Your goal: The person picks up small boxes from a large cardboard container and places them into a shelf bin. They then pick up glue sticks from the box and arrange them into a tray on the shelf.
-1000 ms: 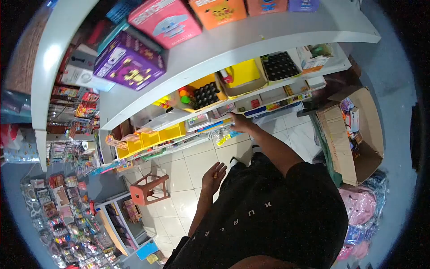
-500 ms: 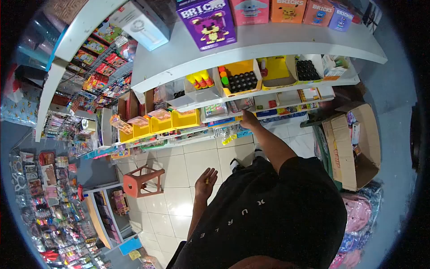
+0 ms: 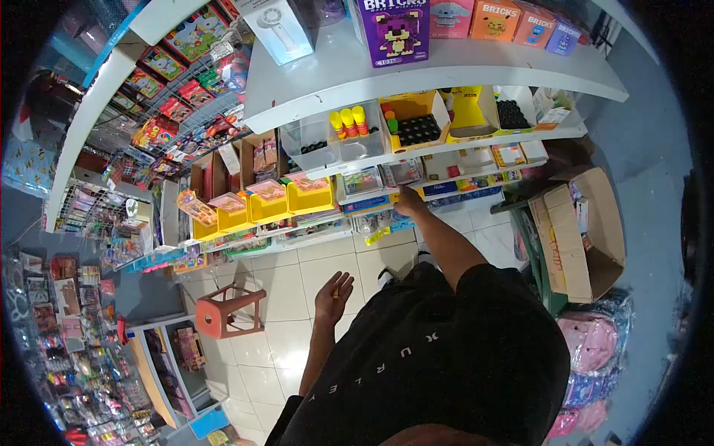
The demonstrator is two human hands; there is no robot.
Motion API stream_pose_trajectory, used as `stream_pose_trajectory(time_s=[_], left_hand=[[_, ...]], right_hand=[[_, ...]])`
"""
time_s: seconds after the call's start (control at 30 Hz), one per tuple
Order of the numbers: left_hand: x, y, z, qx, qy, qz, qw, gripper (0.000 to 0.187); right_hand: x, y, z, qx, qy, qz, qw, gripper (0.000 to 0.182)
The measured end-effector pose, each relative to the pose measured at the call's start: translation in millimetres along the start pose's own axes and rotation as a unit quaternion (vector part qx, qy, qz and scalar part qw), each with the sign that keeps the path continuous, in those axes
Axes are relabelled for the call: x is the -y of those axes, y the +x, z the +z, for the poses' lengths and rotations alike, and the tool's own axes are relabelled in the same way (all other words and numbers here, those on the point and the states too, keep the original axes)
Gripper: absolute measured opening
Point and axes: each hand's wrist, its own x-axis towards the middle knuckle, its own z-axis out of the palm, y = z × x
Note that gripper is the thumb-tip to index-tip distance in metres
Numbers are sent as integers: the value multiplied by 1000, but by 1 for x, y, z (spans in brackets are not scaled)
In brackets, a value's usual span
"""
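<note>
My right hand point(image 3: 407, 201) reaches to the front edge of the middle shelf, right below a clear plastic container point(image 3: 404, 172). Its fingertips are hard to make out against the shelf front. Left of that container is another clear tray point(image 3: 361, 182) with small packaged goods. My left hand point(image 3: 334, 297) hangs over the floor, palm up and fingers apart, with a small yellowish spot showing at the fingers.
Yellow bins point(image 3: 311, 198) line the shelf to the left. Above are a box of black-capped bottles point(image 3: 419, 131) and boxed brick sets point(image 3: 396, 33). A red plastic stool point(image 3: 230, 311) stands on the tiles. At right is an open cardboard box point(image 3: 606, 230).
The view has shifted, so the shelf goods sit differently in it. My right hand has drawn slightly down from the container to the shelf's front edge. My left hand stays low, its fingers more spread.
</note>
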Motion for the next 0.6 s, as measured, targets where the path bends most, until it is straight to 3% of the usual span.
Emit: stream_pose_trajectory(time_s=[0.2,0.3,0.4,0.5,0.6], left_hand=[[-11,17,-15,13,3,-11,1000,51],[-7,25,-21,15,5,-22,1000,52],[0,31,-26,0,3,-29,1000,53],[5,32,-30,-11,1,-36,999,53],[4,27,-33,-13,-8,-49,999,53]], right_hand=[[-5,12,-8,-9,-76,40,996,85],[-1,22,-27,35,-101,88,990,97],[10,29,-40,73,-155,106,980,92],[10,43,-42,91,-177,120,973,99],[7,50,-34,66,-218,135,964,96]])
